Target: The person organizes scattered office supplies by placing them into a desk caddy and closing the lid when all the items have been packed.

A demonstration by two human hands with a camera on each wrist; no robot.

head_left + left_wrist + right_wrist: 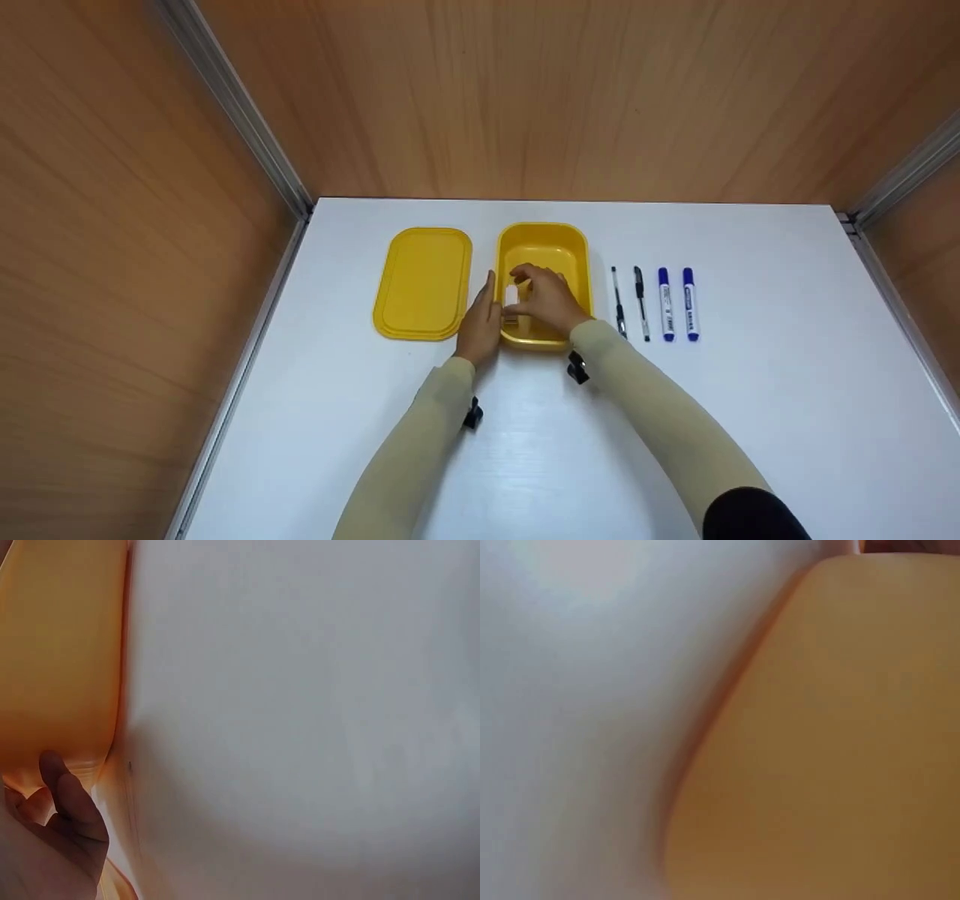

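The right hand point(551, 300) reaches into the open yellow box point(544, 247) at the middle of the white surface point(750, 420), its fingers curled round a small white object point(512, 295) held low at the box's near-left part. The left hand point(480, 326) lies with straight fingers against the box's left outer wall. The yellow lid point(424, 281) lies flat just left of the box. To the right lie two black pens point(628, 301) and two blue markers point(678, 304), side by side.

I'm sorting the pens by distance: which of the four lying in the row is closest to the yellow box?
The thin black pen at the left end of the row, beside the yellow box; the thicker black pen and two blue markers lie further right.
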